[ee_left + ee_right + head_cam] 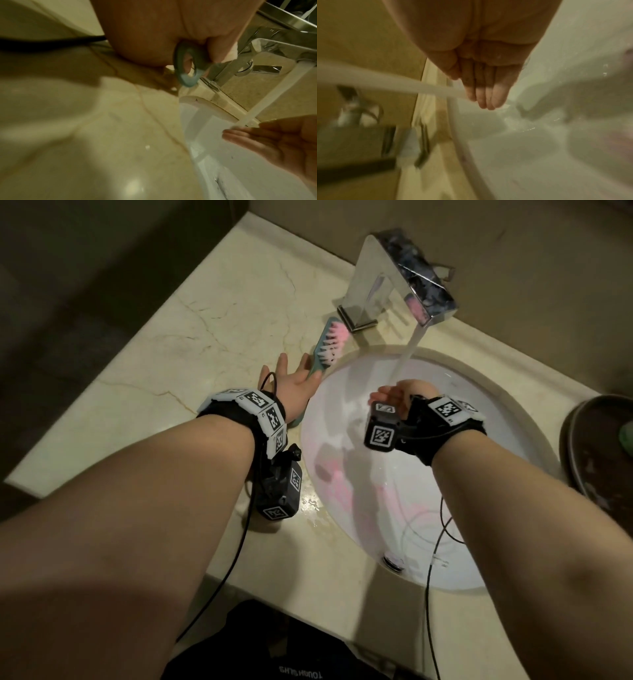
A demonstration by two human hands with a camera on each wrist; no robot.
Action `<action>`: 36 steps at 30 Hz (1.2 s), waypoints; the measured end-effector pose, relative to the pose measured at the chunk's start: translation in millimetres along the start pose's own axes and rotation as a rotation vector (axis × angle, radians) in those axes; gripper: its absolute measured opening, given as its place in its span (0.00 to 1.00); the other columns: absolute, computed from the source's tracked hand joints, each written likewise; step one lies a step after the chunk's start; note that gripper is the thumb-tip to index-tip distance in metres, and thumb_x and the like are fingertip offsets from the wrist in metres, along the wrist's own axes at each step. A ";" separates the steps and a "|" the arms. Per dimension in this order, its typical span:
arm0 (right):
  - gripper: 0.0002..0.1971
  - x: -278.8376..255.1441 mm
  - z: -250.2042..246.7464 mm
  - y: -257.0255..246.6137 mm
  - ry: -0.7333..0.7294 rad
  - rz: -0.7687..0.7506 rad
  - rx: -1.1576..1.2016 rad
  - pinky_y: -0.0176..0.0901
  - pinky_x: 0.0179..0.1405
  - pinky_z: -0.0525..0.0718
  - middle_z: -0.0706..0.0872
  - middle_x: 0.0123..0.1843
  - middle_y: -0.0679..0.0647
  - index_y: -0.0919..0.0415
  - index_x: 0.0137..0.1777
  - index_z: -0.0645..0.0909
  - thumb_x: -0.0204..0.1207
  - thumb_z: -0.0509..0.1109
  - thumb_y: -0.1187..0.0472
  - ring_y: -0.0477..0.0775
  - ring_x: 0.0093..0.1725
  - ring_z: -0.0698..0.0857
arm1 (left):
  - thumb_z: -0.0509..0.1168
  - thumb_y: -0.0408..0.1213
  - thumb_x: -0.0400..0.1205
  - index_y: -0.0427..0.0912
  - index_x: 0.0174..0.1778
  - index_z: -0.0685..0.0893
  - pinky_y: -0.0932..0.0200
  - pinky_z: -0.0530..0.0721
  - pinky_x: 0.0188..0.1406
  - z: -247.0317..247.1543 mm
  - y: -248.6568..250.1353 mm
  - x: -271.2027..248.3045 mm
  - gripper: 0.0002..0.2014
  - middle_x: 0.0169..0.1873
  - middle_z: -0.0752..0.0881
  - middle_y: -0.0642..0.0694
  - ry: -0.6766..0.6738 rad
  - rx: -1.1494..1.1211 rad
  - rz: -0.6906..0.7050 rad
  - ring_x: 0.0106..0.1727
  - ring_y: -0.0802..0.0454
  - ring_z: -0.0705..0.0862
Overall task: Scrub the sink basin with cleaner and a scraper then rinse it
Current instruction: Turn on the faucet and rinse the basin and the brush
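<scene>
faucet (397,278) overhanging basin (496,419) rear, brush (325,347) lining left rim

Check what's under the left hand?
Left hand rests on the teal brush handle lying on the countertop; its ring end shows. Handle's middle is covered.

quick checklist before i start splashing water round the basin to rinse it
1. Water running from faucet: ok.
2. Right hand open, fingers in the stream: ok.
3. Brush out of the basin, on the counter: ok.
4. Left hand free: not ok, rests on the brush handle.
5. Sink basin clean: not ok, pink streaks on near wall.
6. Drain open: cannot tell.
</scene>
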State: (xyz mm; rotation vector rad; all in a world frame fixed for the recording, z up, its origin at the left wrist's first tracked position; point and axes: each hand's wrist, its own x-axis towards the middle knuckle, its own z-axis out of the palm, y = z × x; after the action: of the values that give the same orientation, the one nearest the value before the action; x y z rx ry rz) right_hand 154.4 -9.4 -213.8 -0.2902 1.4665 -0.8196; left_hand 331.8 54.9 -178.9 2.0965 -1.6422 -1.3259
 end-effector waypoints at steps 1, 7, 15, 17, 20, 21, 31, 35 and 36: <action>0.17 -0.6 -5.4 -3.7 -0.002 -0.022 0.072 0.38 0.24 0.70 0.71 0.27 0.59 0.63 0.38 0.73 0.85 0.48 0.62 0.53 0.26 0.70 | 0.42 0.51 0.88 0.53 0.83 0.49 0.54 0.34 0.78 -0.4 0.3 -0.4 0.25 0.83 0.42 0.41 0.001 -0.002 -0.004 0.83 0.43 0.38; 0.17 4.6 -11.9 -11.2 0.023 -0.093 0.060 0.52 0.54 0.84 0.88 0.27 0.53 0.65 0.45 0.82 0.82 0.54 0.55 0.56 0.35 0.87 | 0.42 0.50 0.89 0.52 0.83 0.48 0.54 0.36 0.79 -0.8 2.0 -1.3 0.25 0.83 0.43 0.44 -0.002 0.018 -0.001 0.83 0.44 0.38; 0.20 -15.2 8.9 -2.5 -0.141 -0.049 0.180 0.35 0.22 0.84 0.86 0.22 0.58 0.68 0.39 0.77 0.86 0.49 0.60 0.53 0.18 0.84 | 0.42 0.49 0.89 0.52 0.82 0.50 0.55 0.38 0.78 -1.5 4.4 -11.0 0.24 0.83 0.44 0.47 0.010 0.025 0.007 0.83 0.45 0.39; 0.20 -25.3 16.9 14.1 -0.212 0.004 -0.046 0.34 0.23 0.84 0.87 0.23 0.60 0.70 0.40 0.78 0.86 0.49 0.60 0.54 0.21 0.86 | 0.43 0.48 0.89 0.52 0.82 0.53 0.56 0.37 0.77 0.3 2.7 -16.6 0.23 0.83 0.44 0.45 0.026 -0.016 0.000 0.83 0.45 0.39; 0.19 -39.0 10.5 41.4 -0.311 0.142 -0.372 0.36 0.28 0.85 0.87 0.31 0.63 0.72 0.41 0.80 0.84 0.53 0.61 0.56 0.28 0.86 | 0.43 0.45 0.89 0.49 0.82 0.54 0.63 0.40 0.74 10.4 -1.3 -29.7 0.23 0.83 0.45 0.46 0.060 -0.078 -0.016 0.83 0.46 0.40; 0.18 -41.7 5.9 45.6 -0.299 0.157 -0.455 0.35 0.26 0.85 0.86 0.32 0.64 0.72 0.40 0.79 0.84 0.53 0.62 0.57 0.29 0.85 | 0.43 0.45 0.89 0.48 0.82 0.55 0.65 0.40 0.73 14.8 -3.7 -35.1 0.23 0.83 0.45 0.47 0.071 -0.092 -0.022 0.83 0.47 0.40; 0.20 -29.9 -41.8 4.6 -0.158 -0.026 0.065 0.35 0.21 0.68 0.72 0.15 0.57 0.61 0.32 0.66 0.86 0.47 0.61 0.50 0.24 0.65 | 0.37 0.53 0.87 0.48 0.83 0.47 0.44 0.41 0.81 44.5 -13.9 -52.3 0.28 0.83 0.44 0.46 0.102 0.062 -0.121 0.83 0.40 0.40; 0.15 -21.9 -33.2 -3.8 -0.189 -0.107 0.234 0.33 0.31 0.77 0.48 0.22 0.49 0.61 0.50 0.76 0.87 0.48 0.60 0.50 0.23 0.66 | 0.39 0.52 0.88 0.50 0.83 0.46 0.44 0.38 0.80 50.6 -10.4 -46.5 0.27 0.83 0.45 0.50 0.132 0.019 -0.168 0.83 0.45 0.39; 0.16 -19.5 -32.2 -4.3 -0.218 -0.116 0.247 0.35 0.26 0.71 0.55 0.21 0.51 0.59 0.42 0.75 0.86 0.47 0.60 0.50 0.22 0.64 | 0.41 0.52 0.88 0.51 0.83 0.47 0.44 0.37 0.79 52.1 -10.9 -44.2 0.27 0.83 0.45 0.51 0.138 0.018 -0.162 0.83 0.46 0.39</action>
State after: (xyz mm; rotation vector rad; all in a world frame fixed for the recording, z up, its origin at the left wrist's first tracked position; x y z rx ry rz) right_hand 124.6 9.7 -200.3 -0.2703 1.1406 -1.0191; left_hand 302.0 115.8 -192.8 2.3177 -1.4623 -1.1820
